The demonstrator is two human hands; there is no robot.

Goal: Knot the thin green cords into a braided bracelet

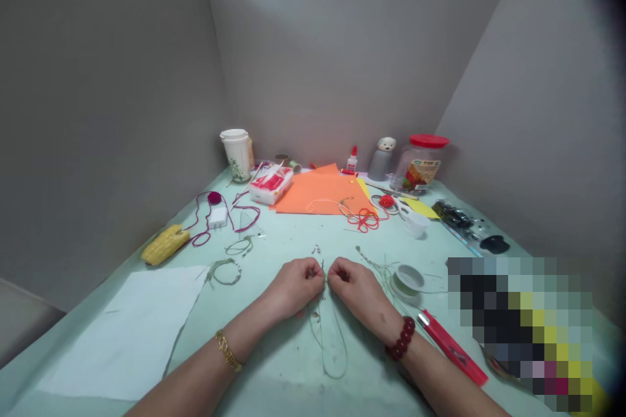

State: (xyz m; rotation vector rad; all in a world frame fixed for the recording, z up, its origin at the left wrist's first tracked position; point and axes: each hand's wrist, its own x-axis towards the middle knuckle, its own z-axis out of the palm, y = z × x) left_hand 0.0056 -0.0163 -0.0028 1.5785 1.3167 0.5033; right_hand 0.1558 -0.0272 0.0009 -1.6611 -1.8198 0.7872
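Note:
My left hand [295, 288] and my right hand [360, 290] come close together above the middle of the table. Fingertips of both are pinched on a thin green cord [346, 353], whose loop hangs down toward me. The exact grip and any knot between the fingers are too small to make out. Just beyond my fingers lie a few tiny pieces [316, 249]. To the right of my right hand are loose green cords [381, 267] and a spool [409, 281]. Two green cord loops, one a braided bracelet [225, 272], rest to the left.
A white sheet [122, 332] and a yellow corn-shaped object [165, 245] lie left. Behind are a white cup [237, 156], tissue pack [270, 183], orange paper [317, 194], glue bottle [352, 160] and red-lidded jar [417, 166]. A red box cutter [454, 348] lies right. Grey panels enclose the table.

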